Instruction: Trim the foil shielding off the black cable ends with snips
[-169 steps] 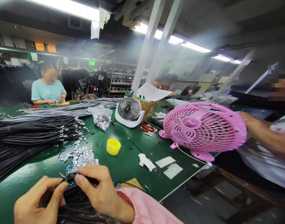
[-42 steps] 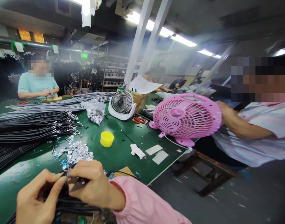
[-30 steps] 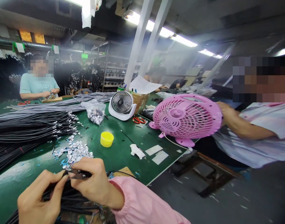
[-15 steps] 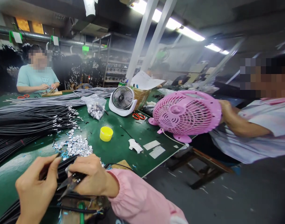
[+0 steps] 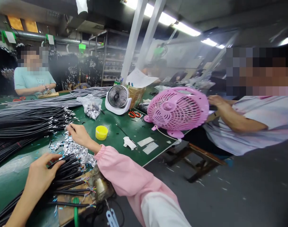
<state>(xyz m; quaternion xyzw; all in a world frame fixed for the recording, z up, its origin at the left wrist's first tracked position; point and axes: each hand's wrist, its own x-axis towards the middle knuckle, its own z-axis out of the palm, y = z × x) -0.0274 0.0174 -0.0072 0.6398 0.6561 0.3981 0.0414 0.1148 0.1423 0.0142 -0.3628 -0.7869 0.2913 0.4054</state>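
Observation:
My left hand (image 5: 43,167) is closed, thumb and fingers pinching the end of a black cable (image 5: 68,162) at the top of a near bundle. My right hand (image 5: 79,135) reaches across a heap of silvery foil scraps (image 5: 75,150) to the tips of the far black cables (image 5: 28,118). Its fingers are closed around something small and dark that I cannot make out. Below my hands, cable ends with coloured inner wires (image 5: 90,189) lie over a brown board (image 5: 68,214), beside a green strip (image 5: 76,211).
A yellow tub (image 5: 101,132), a bag of small parts (image 5: 90,107), a white fan (image 5: 117,97) and orange-handled scissors (image 5: 134,114) stand or lie on the green table (image 5: 115,143). A pink fan (image 5: 178,108) is at the right edge, near a seated co-worker (image 5: 247,123). Another person (image 5: 35,80) works opposite.
My right hand has moved forward and away from my left hand, over the foil scraps. The snips seen in it before no longer show there. My left hand has shifted slightly right.

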